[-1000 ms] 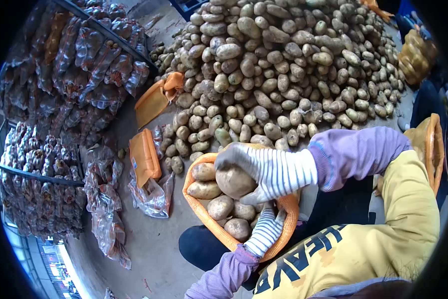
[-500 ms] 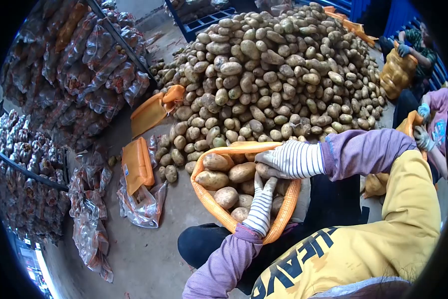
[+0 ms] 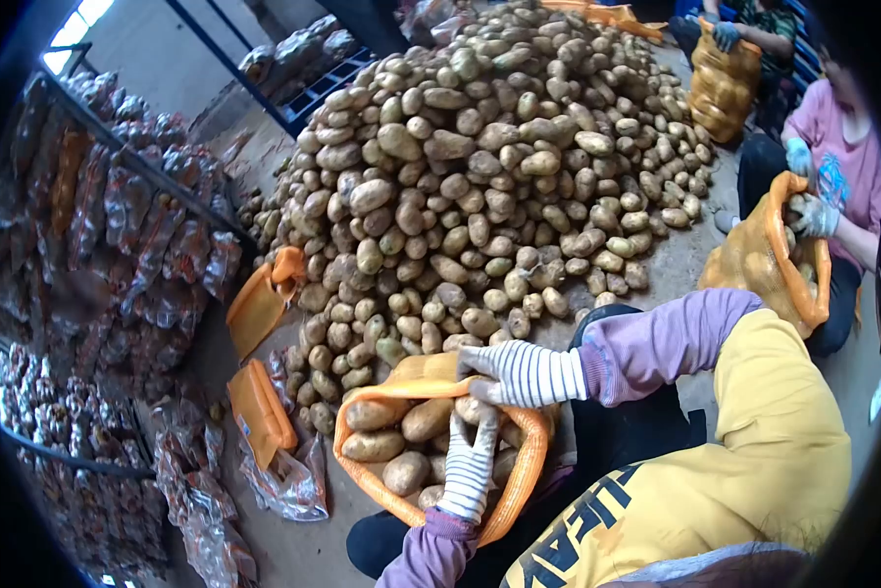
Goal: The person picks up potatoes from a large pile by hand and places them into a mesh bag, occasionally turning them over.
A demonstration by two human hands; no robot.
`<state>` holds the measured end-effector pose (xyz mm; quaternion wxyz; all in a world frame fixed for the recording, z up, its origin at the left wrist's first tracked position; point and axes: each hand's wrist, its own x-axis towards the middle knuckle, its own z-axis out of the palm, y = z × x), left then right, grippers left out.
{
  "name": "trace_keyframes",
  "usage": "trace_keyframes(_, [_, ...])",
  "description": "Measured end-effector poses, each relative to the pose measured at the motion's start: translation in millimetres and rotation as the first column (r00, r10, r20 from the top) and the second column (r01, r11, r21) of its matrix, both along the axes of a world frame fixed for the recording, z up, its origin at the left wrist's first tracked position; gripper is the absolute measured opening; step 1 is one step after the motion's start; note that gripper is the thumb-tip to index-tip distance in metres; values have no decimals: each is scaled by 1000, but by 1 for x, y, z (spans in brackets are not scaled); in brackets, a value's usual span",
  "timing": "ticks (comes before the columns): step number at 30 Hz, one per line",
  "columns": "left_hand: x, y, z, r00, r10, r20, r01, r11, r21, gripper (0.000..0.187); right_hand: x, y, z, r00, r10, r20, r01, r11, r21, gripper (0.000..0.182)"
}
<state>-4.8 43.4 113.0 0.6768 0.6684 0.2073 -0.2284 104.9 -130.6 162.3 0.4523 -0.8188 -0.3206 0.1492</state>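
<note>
An orange mesh bag (image 3: 530, 468) stands open at the person's legs, with several potatoes (image 3: 405, 473) inside. My right hand (image 3: 524, 372), in a striped white glove, is closed on the bag's far rim, its fingertips bent over the edge. Inside the opening is my left hand (image 3: 468, 461), gloved alike, its thumb and fingers round a potato (image 3: 474, 410) just below the right hand. Part of that potato is hidden by the gloves.
A large potato pile (image 3: 479, 176) rises beyond the bag. Folded orange bags (image 3: 261, 416) and clear plastic (image 3: 303, 480) lie to the left, near stacked filled bags (image 3: 97, 235). At right, one co-worker (image 3: 842, 137) holds an open mesh bag (image 3: 754, 265); another holds a full one (image 3: 723, 83).
The view has shifted, showing more of the co-workers. My right hand has moved from a potato inside the bag to its far rim. My left hand stays inside the opening.
</note>
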Motion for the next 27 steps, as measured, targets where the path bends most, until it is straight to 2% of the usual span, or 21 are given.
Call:
trace_keyframes(1, [1,-4,13,1000,3,3,-3,1000,5,74,1,0,-5,997,-31,-69,34,999,33,30])
trace_keyframes(3, [-3,-7,-3,996,54,71,-54,999,-1,74,-2,-6,2,974,-3,-227,39,987,154,29])
trace_keyframes(5, [-5,-18,8,993,85,81,-85,996,4,75,-3,-9,-6,957,23,-290,57,963,264,28])
trace_keyframes(6, [-2,-25,23,986,9,167,-22,997,76,77,-1,-15,-4,968,61,-242,7,962,272,26])
trace_keyframes(7, [-5,-32,32,984,-29,174,-3,983,183,68,1,-19,2,976,102,-192,-46,960,275,24])
trace_keyframes(9, [-3,-39,27,969,-117,219,28,928,372,65,4,-16,-2,956,177,-232,-99,945,312,20])
trace_keyframes(11, [-4,-44,21,942,-214,260,42,841,540,61,14,-19,1,951,255,-177,-203,942,267,19])
trace_keyframes(13, [-5,-47,19,926,-279,255,61,777,627,58,29,-21,-5,908,403,-113,-355,884,304,19])
trace_keyframes(15, [-6,-50,18,915,-329,232,92,731,677,55,53,-29,-14,744,653,-140,-494,679,543,21])
trace_keyframes(16, [-8,-49,16,912,-353,211,114,710,695,54,83,-52,10,481,669,-567,-454,743,492,27])
trace_keyframes(17, [-7,-48,19,910,-364,200,126,701,702,52,100,-53,-39,789,569,-231,-424,776,467,31])
trace_keyframes(18, [-6,-47,20,907,-379,181,144,686,713,51,128,-65,-73,872,406,-273,-307,889,339,37])
trace_keyframes(19, [-6,-45,21,906,-391,163,161,673,722,49,152,-78,-125,980,176,-93,-162,976,144,42])
trace_keyframes(20, [-5,-43,21,904,-401,146,177,663,728,48,170,-98,-146,991,44,-130,-81,954,-290,50])
trace_keyframes(21, [-6,-43,22,902,-410,135,185,651,736,47,163,-119,-210,995,-38,91,78,867,-492,56])
trace_keyframes(22, [-7,-42,22,899,-421,121,198,636,746,46,157,-133,-270,989,-31,143,104,834,-542,56])
trace_keyframes(23, [-7,-42,21,894,-436,108,211,620,756,45,150,-137,-307,981,-25,190,134,799,-586,58])
trace_keyframes(24, [-7,-41,21,887,-452,95,225,602,766,44,150,-131,-312,984,-15,179,118,806,-581,58])
trace_keyframes(26, [-9,-40,15,858,-509,74,258,551,793,42,139,-112,-322,953,49,299,206,618,-759,56])
trace_keyframes(27, [-11,-37,11,836,-544,67,266,510,818,41,144,-110,-329,973,23,230,163,637,-753,54])
